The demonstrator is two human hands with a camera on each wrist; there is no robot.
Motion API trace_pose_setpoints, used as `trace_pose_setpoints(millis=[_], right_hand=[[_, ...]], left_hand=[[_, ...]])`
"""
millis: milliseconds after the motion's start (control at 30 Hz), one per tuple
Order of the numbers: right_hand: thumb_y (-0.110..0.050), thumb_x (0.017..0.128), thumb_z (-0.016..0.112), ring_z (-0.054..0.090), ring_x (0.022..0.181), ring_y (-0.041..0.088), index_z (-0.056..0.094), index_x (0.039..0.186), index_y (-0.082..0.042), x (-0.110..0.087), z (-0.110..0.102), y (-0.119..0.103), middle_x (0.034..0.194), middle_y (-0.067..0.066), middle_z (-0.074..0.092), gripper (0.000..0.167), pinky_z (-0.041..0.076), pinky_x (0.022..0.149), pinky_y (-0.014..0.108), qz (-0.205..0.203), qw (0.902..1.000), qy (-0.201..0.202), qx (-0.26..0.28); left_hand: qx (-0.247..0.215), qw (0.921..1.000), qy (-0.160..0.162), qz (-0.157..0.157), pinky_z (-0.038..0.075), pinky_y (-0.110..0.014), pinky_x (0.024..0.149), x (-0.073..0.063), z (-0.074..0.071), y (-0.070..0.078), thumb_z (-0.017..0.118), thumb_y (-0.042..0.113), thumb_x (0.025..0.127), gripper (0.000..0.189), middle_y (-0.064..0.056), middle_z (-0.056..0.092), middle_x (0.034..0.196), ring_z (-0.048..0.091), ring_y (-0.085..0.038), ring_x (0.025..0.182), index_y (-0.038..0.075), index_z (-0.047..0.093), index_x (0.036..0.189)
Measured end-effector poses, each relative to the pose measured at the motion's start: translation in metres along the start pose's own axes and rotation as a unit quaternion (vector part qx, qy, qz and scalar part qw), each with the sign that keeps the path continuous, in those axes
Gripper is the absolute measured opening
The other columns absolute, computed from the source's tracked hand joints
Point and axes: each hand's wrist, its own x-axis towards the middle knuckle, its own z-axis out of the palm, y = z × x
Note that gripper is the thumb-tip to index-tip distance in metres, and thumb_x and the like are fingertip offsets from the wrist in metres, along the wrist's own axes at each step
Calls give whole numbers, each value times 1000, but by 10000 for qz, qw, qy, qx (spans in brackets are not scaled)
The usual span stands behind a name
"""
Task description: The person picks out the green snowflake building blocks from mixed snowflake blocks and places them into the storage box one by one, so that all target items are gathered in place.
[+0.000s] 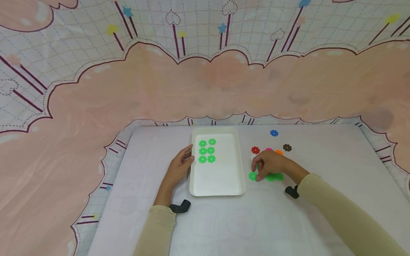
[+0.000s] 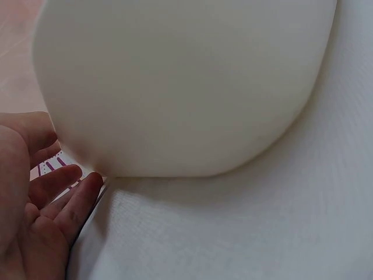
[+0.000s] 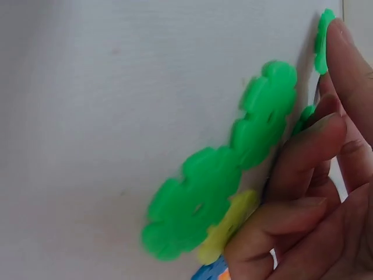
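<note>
A white tray (image 1: 217, 181) stands on the table, with two columns of green flower-shaped plastic discs (image 1: 210, 150) in its far left part. My left hand (image 1: 179, 166) is at the tray's left side, fingertips touching the outer wall; the left wrist view shows these fingers (image 2: 76, 204) at its lower edge. Right of the tray, my right hand (image 1: 269, 164) has curled fingers, thumb and fingertip at the edges of a green disc (image 1: 252, 176). Close by lie more green discs (image 3: 195, 204), and a yellow disc (image 3: 230, 227) is partly covered by one of them.
Beyond my right hand lie a red disc (image 1: 255, 150), an orange disc (image 1: 279, 152), a brown disc (image 1: 287, 147) and a blue disc (image 1: 274, 133). A pink disc (image 1: 268, 149) is mostly hidden by the hand. A patterned cloth backdrop (image 1: 224, 89) rises behind the table.
</note>
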Motion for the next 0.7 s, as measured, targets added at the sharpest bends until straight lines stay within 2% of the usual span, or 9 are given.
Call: trace_pose_setpoints(millis=[133, 300, 467, 700], right_hand=[[-23, 70, 96, 56, 73, 19, 74, 87, -22, 1, 2, -5, 76, 1, 62, 28, 48, 63, 28, 151, 9997, 80, -159], [-19, 72, 94, 56, 72, 19, 76, 84, -21, 0, 2, -8, 75, 2, 62, 22, 49, 62, 28, 288, 9995, 150, -64], [-17, 75, 92, 55, 72, 19, 77, 86, -21, 0, -2, -6, 75, 2, 60, 19, 48, 61, 26, 227, 9997, -23, 98], [-10, 78, 87, 52, 67, 17, 79, 89, -18, -2, -7, -1, 72, 1, 54, 17, 43, 58, 25, 95, 9984, -281, 472]], left_hand=[[26, 10000, 6, -59, 46, -53, 113, 7, 0, -14, 57, 17, 105, 53, -14, 50, 156, 52, -34, 140, 16, 42, 156], [-24, 10000, 28, 13, 47, -51, 113, 15, 0, -32, 60, 23, 105, 53, -11, 50, 156, 52, -31, 140, 21, 43, 156], [-100, 9999, 43, 126, 50, -51, 109, 16, -1, -36, 62, 27, 104, 53, -10, 53, 153, 57, -31, 135, 24, 46, 154], [-30, 9999, 52, 141, 52, -49, 108, 14, -1, -34, 62, 29, 103, 52, -8, 54, 152, 59, -30, 133, 28, 47, 153]])
